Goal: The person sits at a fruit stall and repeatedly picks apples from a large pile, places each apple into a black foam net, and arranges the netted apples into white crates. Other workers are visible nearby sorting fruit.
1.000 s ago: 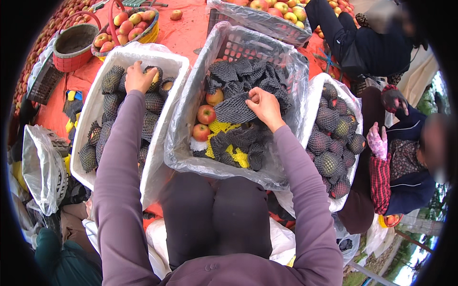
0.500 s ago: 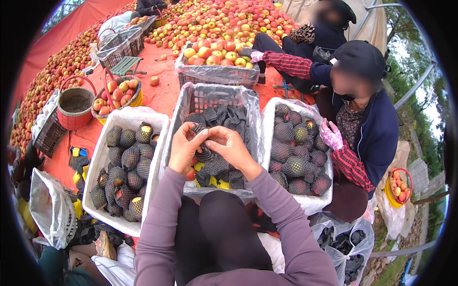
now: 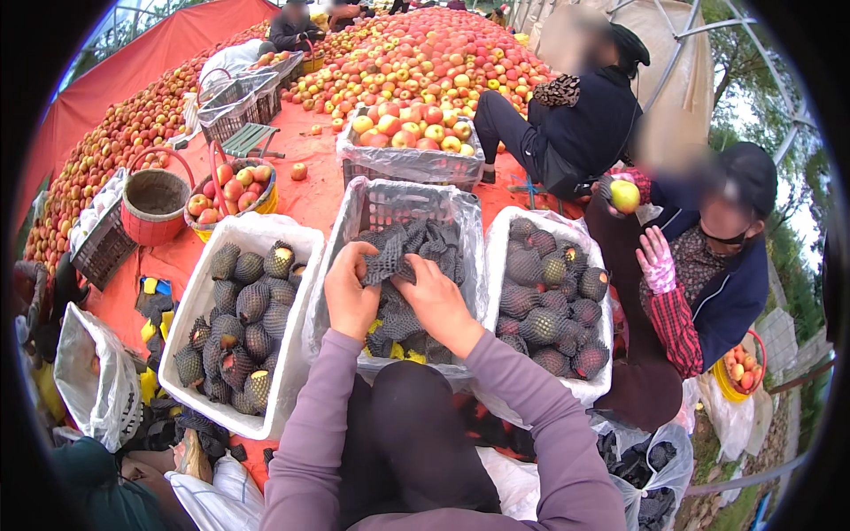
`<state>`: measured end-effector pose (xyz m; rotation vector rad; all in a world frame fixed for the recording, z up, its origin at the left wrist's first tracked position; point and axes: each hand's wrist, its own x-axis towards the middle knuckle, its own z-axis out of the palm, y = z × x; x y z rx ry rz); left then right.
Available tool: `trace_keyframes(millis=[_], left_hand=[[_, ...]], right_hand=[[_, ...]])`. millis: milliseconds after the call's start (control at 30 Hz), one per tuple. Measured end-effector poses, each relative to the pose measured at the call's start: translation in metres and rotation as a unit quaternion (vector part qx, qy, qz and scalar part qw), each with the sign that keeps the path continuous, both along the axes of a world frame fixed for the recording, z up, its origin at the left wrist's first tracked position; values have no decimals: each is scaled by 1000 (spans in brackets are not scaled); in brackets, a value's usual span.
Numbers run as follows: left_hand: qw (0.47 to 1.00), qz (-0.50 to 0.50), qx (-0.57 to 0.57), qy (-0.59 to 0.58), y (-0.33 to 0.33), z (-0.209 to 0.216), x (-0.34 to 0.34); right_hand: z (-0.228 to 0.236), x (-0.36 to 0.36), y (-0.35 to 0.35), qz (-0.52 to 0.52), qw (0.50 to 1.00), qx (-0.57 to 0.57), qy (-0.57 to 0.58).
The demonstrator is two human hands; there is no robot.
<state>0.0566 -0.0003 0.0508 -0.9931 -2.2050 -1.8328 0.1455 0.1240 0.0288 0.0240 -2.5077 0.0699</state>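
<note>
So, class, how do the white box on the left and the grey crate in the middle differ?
The white box has pale walls without visible openings, while the grey crate shows a far wall pierced with holes. The white box holds net-wrapped apples; the grey crate shows mostly loose dark nets. The left hand and right hand are over the grey crate; neither is over the white box. Both are open-topped.

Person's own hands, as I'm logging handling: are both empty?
No, the left hand and right hand hold a dark foam net between them.
</note>
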Motion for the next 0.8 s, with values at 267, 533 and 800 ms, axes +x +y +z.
trace_keyframes(millis=[267, 533, 800], left_hand=[[992, -56, -91, 63, 1, -18, 3], [945, -9, 278, -172, -23, -11, -17], [922, -23, 293, -252, -34, -19, -32]], right_hand=[[-2, -28, 39, 233, 357, -896, -128], [-28, -82, 37, 154, 575, -803, -38], [-252, -92, -39, 236, 954, 41, -180]])
